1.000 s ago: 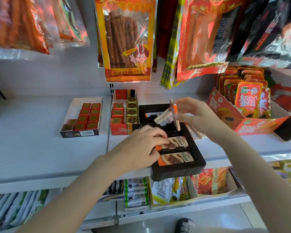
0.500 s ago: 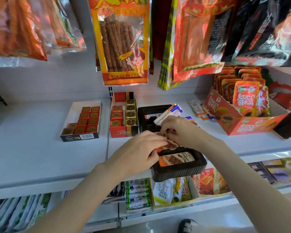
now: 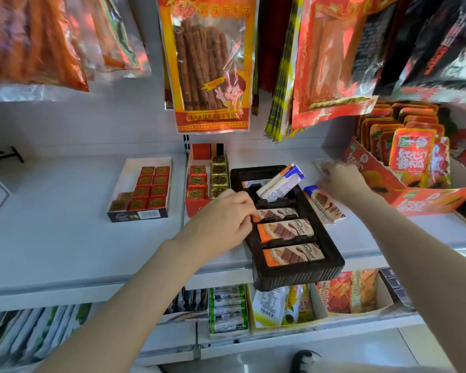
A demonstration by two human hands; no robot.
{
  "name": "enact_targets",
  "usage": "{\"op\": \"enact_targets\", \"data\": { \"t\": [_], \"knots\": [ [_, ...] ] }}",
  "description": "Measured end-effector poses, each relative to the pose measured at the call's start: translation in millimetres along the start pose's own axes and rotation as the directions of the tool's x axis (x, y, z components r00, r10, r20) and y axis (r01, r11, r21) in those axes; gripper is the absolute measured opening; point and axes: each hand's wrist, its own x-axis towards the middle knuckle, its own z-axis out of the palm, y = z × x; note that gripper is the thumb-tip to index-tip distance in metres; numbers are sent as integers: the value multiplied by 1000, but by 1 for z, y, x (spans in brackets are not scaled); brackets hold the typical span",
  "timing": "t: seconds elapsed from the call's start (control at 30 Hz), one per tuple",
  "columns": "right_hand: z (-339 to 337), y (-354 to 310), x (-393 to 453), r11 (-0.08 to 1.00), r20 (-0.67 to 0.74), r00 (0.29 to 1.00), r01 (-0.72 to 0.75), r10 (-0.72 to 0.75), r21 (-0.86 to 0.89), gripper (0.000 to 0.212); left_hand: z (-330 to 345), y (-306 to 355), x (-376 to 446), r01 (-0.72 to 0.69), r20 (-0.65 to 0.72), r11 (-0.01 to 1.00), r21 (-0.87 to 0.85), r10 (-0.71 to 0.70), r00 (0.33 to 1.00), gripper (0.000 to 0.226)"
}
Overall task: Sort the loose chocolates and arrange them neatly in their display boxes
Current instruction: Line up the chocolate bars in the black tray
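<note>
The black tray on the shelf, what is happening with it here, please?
A person is sorting chocolate bars into the black tray, which sits on the white shelf and overhangs its front edge. The left hand rests at the tray's left side, its fingers on a bar lying in it. The right hand reaches to a small blurred packet at the back of the shelf. Three orange bars lie flat in the front slots; a few bars lean loosely in the rear. A loose bar lies beside the tray.

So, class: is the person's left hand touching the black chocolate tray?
Touching. The head view shows the left hand resting on the left rim of the black tray, its curled fingertips reaching in onto an orange chocolate bar.
</note>
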Motion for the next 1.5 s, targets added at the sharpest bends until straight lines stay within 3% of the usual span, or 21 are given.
{"op": "enact_targets", "data": {
  "t": [0.2, 0.3, 0.4, 0.5, 0.53, 0.57, 0.6, 0.67, 0.7, 0.73, 0.77, 0.83, 0.9, 0.93, 1.03, 1.07, 1.27, 1.37, 1.5],
  "knots": [
    [1, -5, -14, 998, -71, 995, 64, -63, 18, 20, 1, 1, 4, -2, -15, 1000, 0, 2, 1000, 30],
    [-10, -4, -21, 989, -121, 993, 30, -12, 144, 23, 0, 2, 4, 4, -22, 1000, -6, -4, 1000, 29],
    [-16, -1, -28, 973, -40, 999, -17, 27, 229, 39, 1, 3, 4, 6, -34, 1000, -2, -6, 999, 29],
    [-17, 2, -39, 911, 11, 992, -120, 126, 394, 39, 1, 4, 4, 16, -33, 1000, -5, -16, 999, 28],
    [-20, 3, -42, 821, 25, 977, -191, 211, 537, 37, 2, 4, 4, 19, -34, 1000, -9, -19, 999, 28],
    [-25, 3, -45, 657, 70, 951, -260, 301, 708, 37, 2, 4, 4, 22, -35, 1000, -15, -22, 999, 28],
    [-31, 2, -48, 419, 146, 928, -290, 344, 861, 39, 2, 4, 4, 25, -38, 1000, -18, -26, 999, 28],
    [-42, -4, -53, -131, 316, 921, -293, 229, 947, 48, 2, 3, 4, 30, -43, 999, -18, -31, 999, 28],
    [-48, -10, -58, -304, 366, 922, -314, 129, 899, 53, 2, 3, 3, 32, -41, 999, -19, -33, 999, 28],
    [-53, -16, -61, -377, 394, 918, -352, 36, 856, 58, 1, 3, 3, 34, -40, 999, -21, -35, 999, 28],
    [-58, -24, -64, -379, 403, 914, -388, -43, 840, 60, 1, 3, 3, 35, -40, 999, -22, -35, 999, 28],
    [-61, -36, -70, -305, 395, 909, -418, -136, 856, 66, 2, 3, 3, 34, -43, 999, -21, -35, 998, 27],
    [-60, -43, -73, -166, 385, 914, -402, -128, 900, 65, 2, 2, 3, 38, -42, 999, -22, -39, 998, 27],
    [-57, -47, -74, -35, 383, 919, -388, -88, 921, 59, 3, 2, 3, 40, -41, 999, -24, -41, 998, 27],
    [-37, -56, -76, 607, 197, 978, -200, 73, 769, 35, 3, 1, 3, 38, -42, 999, -34, -39, 998, 27],
    [-30, -60, -76, 712, 111, 991, -132, 77, 690, 32, 3, 2, 3, 38, -44, 999, -36, -40, 998, 27],
    [-14, -74, -74, 726, -93, 983, -51, 157, 686, 27, 4, 1, 5, 48, -52, 998, -34, -50, 997, 27],
    [-8, -74, -74, 811, -118, 990, 1, 84, 585, 27, 5, 1, 6, 50, -63, 998, -36, -52, 997, 27],
    [-2, -64, -74, 946, -81, 992, 112, -92, 305, 16, 7, 1, 8, 42, -67, 999, -20, -43, 997, 28]
  ]
}}
